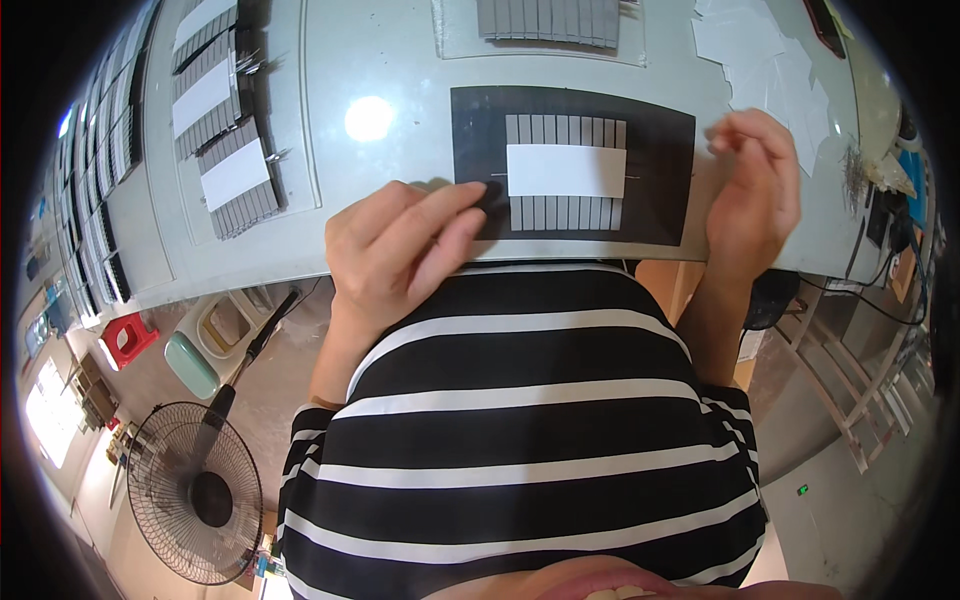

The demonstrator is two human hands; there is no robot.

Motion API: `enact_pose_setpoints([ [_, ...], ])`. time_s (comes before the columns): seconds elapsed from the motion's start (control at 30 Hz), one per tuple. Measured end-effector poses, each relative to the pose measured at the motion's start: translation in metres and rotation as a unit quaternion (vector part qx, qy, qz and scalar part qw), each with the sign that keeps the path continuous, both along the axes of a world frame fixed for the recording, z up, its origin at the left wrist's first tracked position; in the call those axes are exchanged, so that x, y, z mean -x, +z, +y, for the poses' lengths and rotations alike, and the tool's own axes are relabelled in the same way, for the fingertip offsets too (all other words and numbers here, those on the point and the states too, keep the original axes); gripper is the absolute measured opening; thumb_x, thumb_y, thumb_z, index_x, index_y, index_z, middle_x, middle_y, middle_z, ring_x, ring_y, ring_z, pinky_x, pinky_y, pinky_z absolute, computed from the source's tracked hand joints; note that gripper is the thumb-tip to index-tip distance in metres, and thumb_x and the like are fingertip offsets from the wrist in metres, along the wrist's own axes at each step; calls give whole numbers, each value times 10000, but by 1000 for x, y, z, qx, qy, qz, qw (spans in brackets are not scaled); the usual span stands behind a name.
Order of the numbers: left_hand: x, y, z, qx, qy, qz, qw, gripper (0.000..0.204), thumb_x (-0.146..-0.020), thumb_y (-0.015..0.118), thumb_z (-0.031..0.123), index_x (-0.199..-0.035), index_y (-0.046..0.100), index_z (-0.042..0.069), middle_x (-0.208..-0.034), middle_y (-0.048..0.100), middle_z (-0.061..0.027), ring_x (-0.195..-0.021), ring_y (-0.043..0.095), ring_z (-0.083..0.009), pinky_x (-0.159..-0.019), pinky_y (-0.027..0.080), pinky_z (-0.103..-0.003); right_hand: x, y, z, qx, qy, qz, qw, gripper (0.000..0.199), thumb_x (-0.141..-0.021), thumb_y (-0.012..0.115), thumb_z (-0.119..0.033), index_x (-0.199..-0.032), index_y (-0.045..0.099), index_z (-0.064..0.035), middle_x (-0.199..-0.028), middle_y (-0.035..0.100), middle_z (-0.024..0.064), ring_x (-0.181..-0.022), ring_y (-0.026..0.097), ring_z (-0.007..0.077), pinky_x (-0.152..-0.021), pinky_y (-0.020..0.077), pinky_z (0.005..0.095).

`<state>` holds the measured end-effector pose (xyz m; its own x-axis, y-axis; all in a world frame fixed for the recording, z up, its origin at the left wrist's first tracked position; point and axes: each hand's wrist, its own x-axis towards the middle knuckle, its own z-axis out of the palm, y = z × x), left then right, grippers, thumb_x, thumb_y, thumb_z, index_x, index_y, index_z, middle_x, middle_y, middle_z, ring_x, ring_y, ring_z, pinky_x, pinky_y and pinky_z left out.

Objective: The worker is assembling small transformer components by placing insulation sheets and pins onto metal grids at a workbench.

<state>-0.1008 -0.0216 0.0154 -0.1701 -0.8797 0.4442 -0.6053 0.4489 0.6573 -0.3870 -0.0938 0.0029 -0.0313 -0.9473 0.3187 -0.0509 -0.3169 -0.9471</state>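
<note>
A row of narrow grey strips [567,214] lies side by side on a black mat [478,130] in front of me. Across their middle sits a white paper rectangle [566,171]. A thin wire-like line extends from each side of it. My left hand [395,242] is at the mat's left edge, index finger stretched toward the line's left end, thumb a little apart; I see nothing held. Beyond the mat's right edge, my right hand [757,195] is raised with loosely bent fingers, slightly blurred, and nothing shows in it.
Similar strip bundles with white paper [235,174] lie in a column at left, with dark rows [100,200] farther left. Another grey bundle [548,22] is at the far side. White paper pieces [765,60] lie at far right. A fan [210,498] stands below left.
</note>
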Motion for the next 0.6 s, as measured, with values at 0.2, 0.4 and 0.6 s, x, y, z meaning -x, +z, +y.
enact_pose_setpoints([
  [0.2, -2, -8, 6, -22, 60, 44, 997, 85, -806, 760, 4, -885, 745, 32, -628, 560, -14, -476, 474, -78, -447, 345, -226, 81, -16, 7, -33, -193, 0, 981, 209, -992, 522, -34, -1127, 652, 57, -931, 653, 61, -740, 532, 90, -687, 446, 220],
  [0.4, -3, -3, -1, -27, 70, 46, 996, 66, -820, 752, 12, -882, 746, 33, -628, 559, -15, -482, 469, -85, -448, 341, -232, 154, 21, -11, 65, -394, 362, 842, 209, -930, 669, -127, -1092, 706, 0, -972, 711, 54, -828, 622, 108, -750, 498, 251],
  [0.6, -6, -13, -4, -17, 77, -2, 997, 56, -832, 722, -13, -884, 729, 7, -639, 559, -75, -543, 515, -157, -501, 388, -280, 252, 57, -51, 103, -433, 297, 845, 214, -936, 691, -250, -1060, 710, -78, -895, 693, 21, -810, 624, 123, -746, 492, 263],
])
